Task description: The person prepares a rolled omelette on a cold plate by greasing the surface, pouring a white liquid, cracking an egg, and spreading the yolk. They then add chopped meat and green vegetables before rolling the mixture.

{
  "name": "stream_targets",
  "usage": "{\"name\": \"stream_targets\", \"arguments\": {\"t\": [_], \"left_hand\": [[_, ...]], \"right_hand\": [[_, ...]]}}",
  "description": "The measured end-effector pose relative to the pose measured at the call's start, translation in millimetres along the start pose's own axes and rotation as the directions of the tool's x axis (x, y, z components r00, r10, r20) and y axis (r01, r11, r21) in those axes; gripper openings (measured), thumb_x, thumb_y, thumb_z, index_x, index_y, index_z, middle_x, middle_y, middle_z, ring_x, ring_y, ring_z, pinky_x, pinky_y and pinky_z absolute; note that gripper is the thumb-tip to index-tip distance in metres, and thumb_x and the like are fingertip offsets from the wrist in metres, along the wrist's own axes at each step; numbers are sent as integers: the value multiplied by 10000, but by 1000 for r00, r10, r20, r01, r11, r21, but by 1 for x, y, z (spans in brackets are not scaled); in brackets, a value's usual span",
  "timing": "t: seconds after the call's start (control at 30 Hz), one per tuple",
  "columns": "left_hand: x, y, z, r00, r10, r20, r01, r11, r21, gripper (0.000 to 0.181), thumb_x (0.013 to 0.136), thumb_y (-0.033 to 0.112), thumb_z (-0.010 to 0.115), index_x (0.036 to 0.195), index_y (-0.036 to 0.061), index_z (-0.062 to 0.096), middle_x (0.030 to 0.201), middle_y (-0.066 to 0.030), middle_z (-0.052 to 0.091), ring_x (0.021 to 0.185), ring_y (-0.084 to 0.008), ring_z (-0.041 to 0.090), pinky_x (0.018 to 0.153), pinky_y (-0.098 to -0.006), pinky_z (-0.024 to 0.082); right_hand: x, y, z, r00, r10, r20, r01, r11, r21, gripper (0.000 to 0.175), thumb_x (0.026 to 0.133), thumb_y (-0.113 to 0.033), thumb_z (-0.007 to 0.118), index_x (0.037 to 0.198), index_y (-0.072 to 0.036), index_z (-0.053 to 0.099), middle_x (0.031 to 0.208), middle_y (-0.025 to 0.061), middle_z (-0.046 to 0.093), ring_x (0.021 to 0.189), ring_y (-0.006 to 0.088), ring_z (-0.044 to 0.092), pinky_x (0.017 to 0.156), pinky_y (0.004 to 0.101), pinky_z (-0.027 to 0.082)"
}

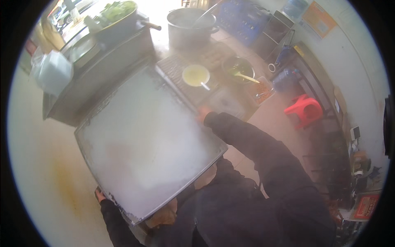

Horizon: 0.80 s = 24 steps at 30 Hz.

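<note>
A large square metal steaming vessel lies before me, and thick white steam veils most of its inside. My left hand is at its left side near the front corner, fingers bent against the edge. Across from it, my right hand is at the right edge, blurred, with its fingers lost in the steam; its grip cannot be made out. Just beyond the right hand, a bowl of pale yellow liquid with a white-handled utensil stands on a ridged metal surface.
A metal bowl with a yellow-handled brush or spatula sits beside a clear tub of orange-brown bits. A tall pot stands farther back. Upper left are a tub of greens and bagged white boxes. A red stool is at right.
</note>
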State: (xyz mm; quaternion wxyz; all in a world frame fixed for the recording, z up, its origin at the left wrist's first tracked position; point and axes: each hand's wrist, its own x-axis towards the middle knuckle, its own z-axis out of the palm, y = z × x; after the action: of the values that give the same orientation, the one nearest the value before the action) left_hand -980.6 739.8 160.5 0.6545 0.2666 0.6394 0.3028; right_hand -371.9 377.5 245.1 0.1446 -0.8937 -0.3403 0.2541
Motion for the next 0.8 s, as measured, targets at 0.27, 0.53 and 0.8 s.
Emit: {"name": "stream_targets", "arguments": {"t": [0.27,0.53,0.8], "left_hand": [[-74,0,-4,919,304,-251,-264,948,180,596,793,432,397,1216,14,350,1241,-107,369,1152,-241,334,963,-380,234],[-260,-62,90,807,369,-461,-299,929,220,560,784,412,439,1221,71,361,1246,-46,373,1173,-192,305,955,-373,194],[-364,-125,100,770,281,-573,-278,956,95,610,784,431,431,1244,56,289,1266,-80,319,1174,-243,294,955,-381,231]], "right_hand": [[87,141,-159,834,-304,-460,381,921,82,290,660,-190,545,922,-68,560,863,170,553,805,310,532,712,373,433],[217,200,-258,925,-162,-343,138,986,-94,357,676,-165,579,1014,-60,530,954,157,550,923,279,515,795,336,412],[377,247,-194,958,164,-234,-140,984,113,483,794,-447,385,1081,-80,511,1134,150,475,1055,284,448,880,370,350]]}}
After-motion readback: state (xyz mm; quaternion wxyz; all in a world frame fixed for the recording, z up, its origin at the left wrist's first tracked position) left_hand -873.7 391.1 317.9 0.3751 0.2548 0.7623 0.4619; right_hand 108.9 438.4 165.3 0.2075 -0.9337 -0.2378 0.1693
